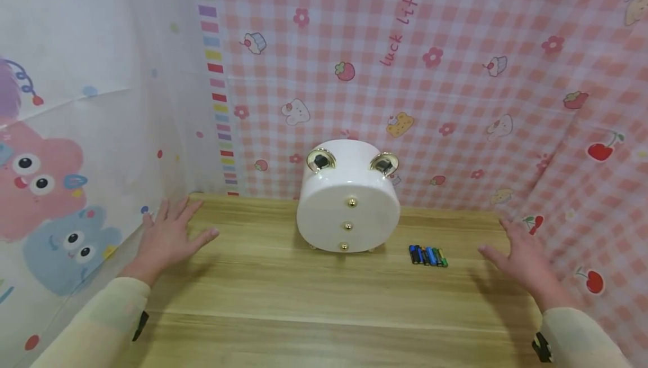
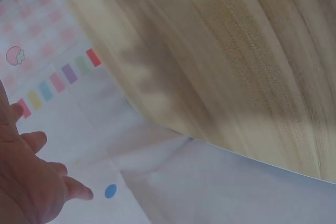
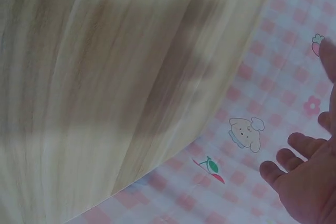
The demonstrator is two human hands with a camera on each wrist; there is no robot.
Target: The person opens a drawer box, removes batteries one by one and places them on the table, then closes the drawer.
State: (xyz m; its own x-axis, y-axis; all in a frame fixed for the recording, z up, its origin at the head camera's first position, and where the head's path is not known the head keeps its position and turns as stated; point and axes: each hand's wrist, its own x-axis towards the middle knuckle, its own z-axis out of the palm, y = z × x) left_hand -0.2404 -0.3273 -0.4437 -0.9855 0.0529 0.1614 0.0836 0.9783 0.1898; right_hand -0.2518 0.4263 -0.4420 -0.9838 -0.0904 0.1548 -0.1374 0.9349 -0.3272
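Observation:
A white rounded box (image 1: pixel 324 216) with three gold knobs down its front and two gold-rimmed, ear-like rounds on top stands at the back middle of the wooden table. To its right lies a row of several small batteries (image 1: pixel 428 256), blue, black, green and yellow. My left hand (image 1: pixel 169 238) is spread over the table's left side, fingers apart and holding nothing. On the right side, my right hand (image 1: pixel 529 261) is spread too, its thumb toward the batteries. Both wrist views show the left palm (image 2: pixel 31 182) and right palm (image 3: pixel 310 187) with fingers extended.
The wooden table (image 1: pixel 304 300) ends at a pink checked cloth (image 1: pixel 324 86) hanging behind it and on the right. A white cloth (image 1: pixel 101 131) with cartoon figures hangs along the left. Each sleeve carries a dark strap piece near the wrist.

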